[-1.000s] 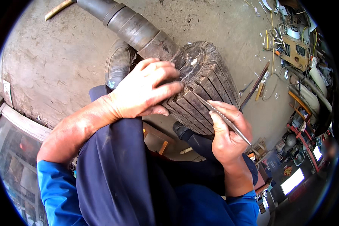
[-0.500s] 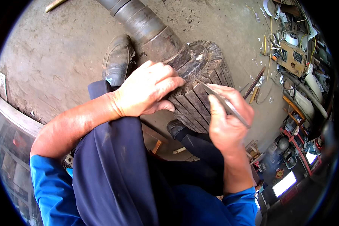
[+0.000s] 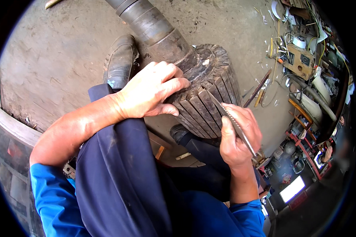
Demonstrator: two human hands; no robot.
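A grimy slotted cylinder (image 3: 201,114), with a thick metal shaft (image 3: 146,21) running from its top to the upper left, stands between my legs. My left hand (image 3: 154,89) grips the cylinder's rim, fingers curled over the top and thumb against the side. Held in my right hand (image 3: 239,134) is a thin serrated metal blade (image 3: 233,122), angled up-left with its tip at the slots near the rim. Part of the cylinder's top is hidden behind my left fingers.
My shoe (image 3: 118,59) is beside the shaft. A glass-paned frame (image 3: 19,130) lies at left, a short stick at top left. Along the right are cluttered cables, offcuts, a wooden box (image 3: 300,61) and red racks. What looks like another person's hand (image 3: 327,154) shows at far right.
The blade's tip has stayed near the rim while my right hand shifted up, then slightly down and left. My left hand stays on the rim. A hand-like shape has appeared at far right.
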